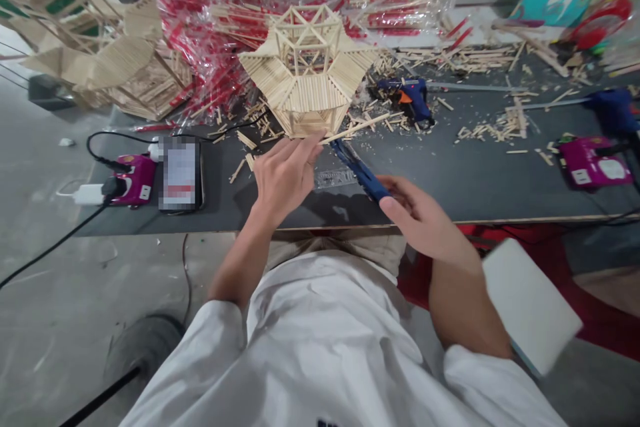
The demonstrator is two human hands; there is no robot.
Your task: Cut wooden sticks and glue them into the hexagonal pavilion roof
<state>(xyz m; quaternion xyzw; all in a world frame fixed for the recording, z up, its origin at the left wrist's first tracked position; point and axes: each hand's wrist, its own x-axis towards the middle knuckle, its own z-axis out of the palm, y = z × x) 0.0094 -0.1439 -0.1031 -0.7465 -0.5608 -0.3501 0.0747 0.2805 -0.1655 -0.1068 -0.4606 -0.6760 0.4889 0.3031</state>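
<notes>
My left hand (pixel 286 172) pinches one end of a thin wooden stick (pixel 357 127) that points right, just below a pavilion-roof model (pixel 307 73) built of sticks. My right hand (pixel 417 213) is closed round the blue handles of a cutting tool (pixel 357 170) whose tip reaches up to the stick. Both hands hover over the near part of the dark table (pixel 450 173).
A blue glue gun (pixel 410 99) lies right of the model among stick offcuts. Red-printed plastic packets (pixel 210 47) pile behind. A phone (pixel 180 173) and a pink power strip (pixel 133 180) lie at the left, another pink strip (pixel 593 161) at the right. A larger stick model (pixel 90 53) stands far left.
</notes>
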